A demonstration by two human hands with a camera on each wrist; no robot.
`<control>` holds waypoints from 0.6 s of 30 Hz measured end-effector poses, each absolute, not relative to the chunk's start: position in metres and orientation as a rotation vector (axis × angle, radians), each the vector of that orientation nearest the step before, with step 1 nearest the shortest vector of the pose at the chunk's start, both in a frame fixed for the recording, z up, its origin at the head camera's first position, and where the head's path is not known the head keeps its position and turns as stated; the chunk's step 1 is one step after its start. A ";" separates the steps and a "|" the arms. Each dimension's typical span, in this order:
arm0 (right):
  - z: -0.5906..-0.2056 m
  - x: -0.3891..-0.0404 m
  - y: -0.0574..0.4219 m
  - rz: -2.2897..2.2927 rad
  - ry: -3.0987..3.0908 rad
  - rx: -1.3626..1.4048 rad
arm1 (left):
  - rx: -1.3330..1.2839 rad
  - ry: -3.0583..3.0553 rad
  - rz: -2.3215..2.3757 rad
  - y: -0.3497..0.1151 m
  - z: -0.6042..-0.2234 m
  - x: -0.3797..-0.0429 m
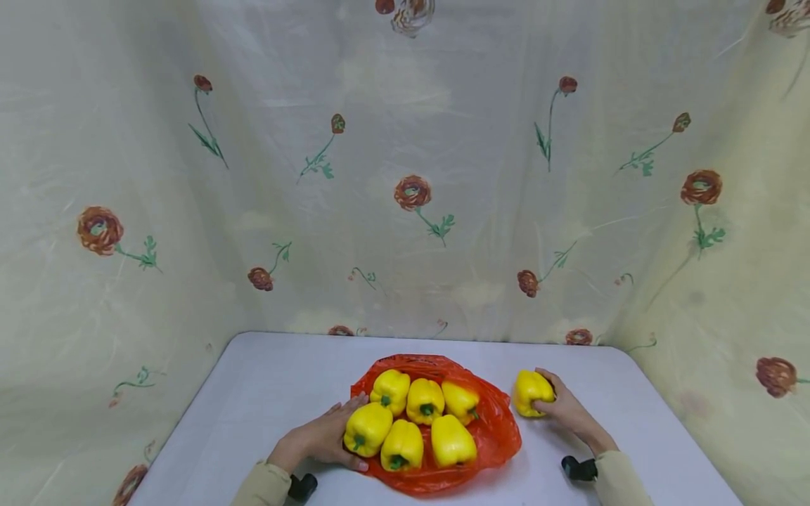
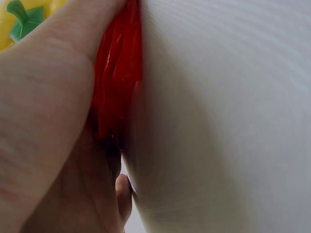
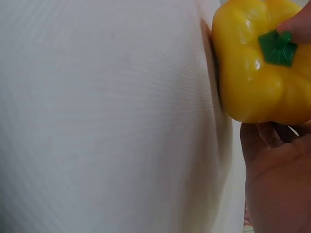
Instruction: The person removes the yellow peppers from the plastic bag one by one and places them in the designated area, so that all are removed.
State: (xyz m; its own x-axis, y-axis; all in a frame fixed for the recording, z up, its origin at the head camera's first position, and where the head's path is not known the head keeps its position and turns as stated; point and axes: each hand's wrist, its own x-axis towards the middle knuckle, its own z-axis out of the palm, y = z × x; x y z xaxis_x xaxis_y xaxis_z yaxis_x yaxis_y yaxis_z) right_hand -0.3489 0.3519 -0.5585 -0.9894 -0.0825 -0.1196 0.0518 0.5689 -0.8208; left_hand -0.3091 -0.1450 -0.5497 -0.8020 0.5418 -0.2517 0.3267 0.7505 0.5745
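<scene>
Several glossy yellow bell peppers (image 1: 402, 444) with green stems lie in an opened red plastic bag (image 1: 496, 429) in the head view. My left hand (image 1: 325, 432) rests along the bag's left side, thumb stretched toward the front and fingers toward the back, close by the leftmost pepper (image 1: 368, 425). Red plastic (image 2: 119, 73) shows between thumb and palm in the left wrist view. To the right of the bag, my right hand (image 1: 563, 406) grips a single bell pepper (image 1: 530, 393) from its right side. The thumb lies at that pepper's green stem (image 3: 279, 47) in the right wrist view.
A white table (image 1: 278, 379) with rounded back corners carries the bag. Patterned curtain sheeting (image 1: 481, 246) with printed flowers surrounds it at the back and both sides. Dark devices sit at the left wrist (image 1: 302, 486) and the right wrist (image 1: 579, 469).
</scene>
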 end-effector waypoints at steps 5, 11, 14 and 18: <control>-0.559 -0.348 0.351 -1.385 2.658 -0.018 | 0.670 2.544 0.729 -0.145 -0.551 -0.310; -0.558 -0.348 0.350 -1.381 2.656 -0.046 | 0.677 2.543 0.728 -0.146 -0.550 -0.310; -0.556 -0.347 0.350 -1.396 2.641 -0.037 | 0.668 2.543 0.725 -0.146 -0.551 -0.310; -0.552 -0.345 0.348 -1.386 2.626 0.013 | 0.655 2.540 0.723 -0.146 -0.551 -0.310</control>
State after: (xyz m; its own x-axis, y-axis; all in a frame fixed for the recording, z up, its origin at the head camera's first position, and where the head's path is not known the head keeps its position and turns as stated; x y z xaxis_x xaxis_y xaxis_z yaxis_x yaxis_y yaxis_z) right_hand -0.3446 0.3477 -0.5522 -0.9852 -0.0720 -0.1556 0.0879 0.5675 -0.8187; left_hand -0.3096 -0.1456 -0.5511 -0.8021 0.5383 -0.2585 0.3216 0.7541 0.5726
